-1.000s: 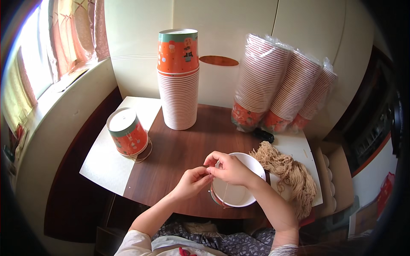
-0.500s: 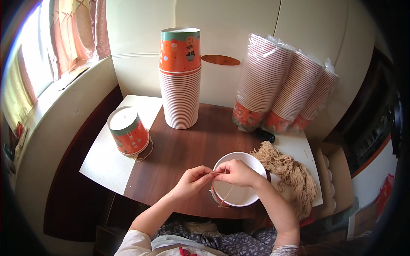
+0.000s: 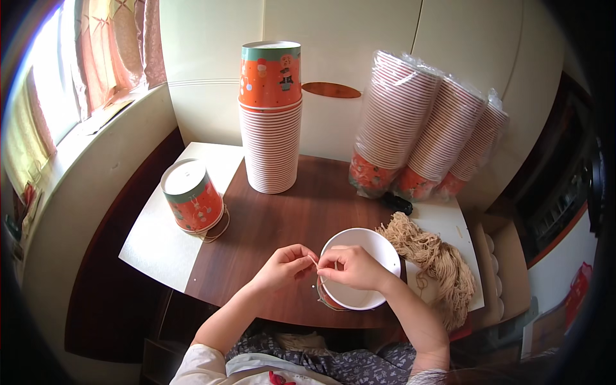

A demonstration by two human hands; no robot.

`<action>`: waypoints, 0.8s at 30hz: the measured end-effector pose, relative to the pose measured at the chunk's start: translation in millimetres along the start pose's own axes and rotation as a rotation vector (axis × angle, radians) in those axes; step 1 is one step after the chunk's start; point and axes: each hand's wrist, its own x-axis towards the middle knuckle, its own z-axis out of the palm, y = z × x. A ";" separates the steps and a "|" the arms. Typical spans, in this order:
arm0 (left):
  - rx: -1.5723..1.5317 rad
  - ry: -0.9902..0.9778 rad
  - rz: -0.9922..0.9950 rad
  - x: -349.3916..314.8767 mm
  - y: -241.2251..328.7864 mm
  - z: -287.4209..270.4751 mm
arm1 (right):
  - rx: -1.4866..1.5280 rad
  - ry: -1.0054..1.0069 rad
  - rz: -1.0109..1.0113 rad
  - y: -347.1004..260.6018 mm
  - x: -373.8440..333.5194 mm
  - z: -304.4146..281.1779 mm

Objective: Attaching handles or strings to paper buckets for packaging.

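Observation:
A paper bucket (image 3: pixel 362 298), white inside and orange outside, stands upright near the table's front edge. Over its left rim, my left hand (image 3: pixel 286 265) pinches a thin tan string (image 3: pixel 314 260) between thumb and fingertips. My right hand (image 3: pixel 354 265), above the bucket's opening, pinches the same string close beside it. Some string lies along the bucket's left outer side. At the left of the table, an orange and green bucket (image 3: pixel 197 204) rests upside down with a string loop hanging from its rim.
A tall stack of upside-down buckets (image 3: pixel 270 147) rises at the back. Several plastic-wrapped bucket stacks (image 3: pixel 401 115) lean at the back right, near a small black object (image 3: pixel 399 205). A hank of tan string (image 3: pixel 436 260) lies right of the open bucket. A cardboard box (image 3: pixel 513 276) stands beyond the table's right edge.
My fingertips have parted slightly, with my right hand a little lower and the left a bit higher. The string end that hung across the bucket's opening no longer shows there.

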 end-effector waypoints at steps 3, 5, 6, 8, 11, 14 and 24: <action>0.050 -0.006 -0.009 -2.8 3.0 -1.6 | -0.096 -0.049 -0.016 -10.6 -0.8 2.0; 0.081 -0.009 -0.002 -3.3 7.7 1.9 | -0.169 -0.081 -0.020 -11.0 -3.4 2.4; 0.117 0.003 -0.042 -4.4 12.4 4.1 | -0.206 -0.073 -0.049 -8.9 -5.1 4.0; 0.155 0.020 -0.079 -5.8 11.8 2.3 | -0.243 -0.068 -0.084 -8.9 -5.2 4.4; 0.118 -0.022 0.093 -1.6 -6.1 -8.6 | -0.205 -0.118 -0.027 -10.1 -3.6 -3.0; 0.140 -0.066 0.153 -1.5 -10.6 -12.5 | -0.139 -0.193 0.029 -8.7 -2.7 -13.1; 0.177 -0.032 0.300 -5.1 -17.2 -6.8 | -0.057 0.011 0.012 10.1 4.0 2.2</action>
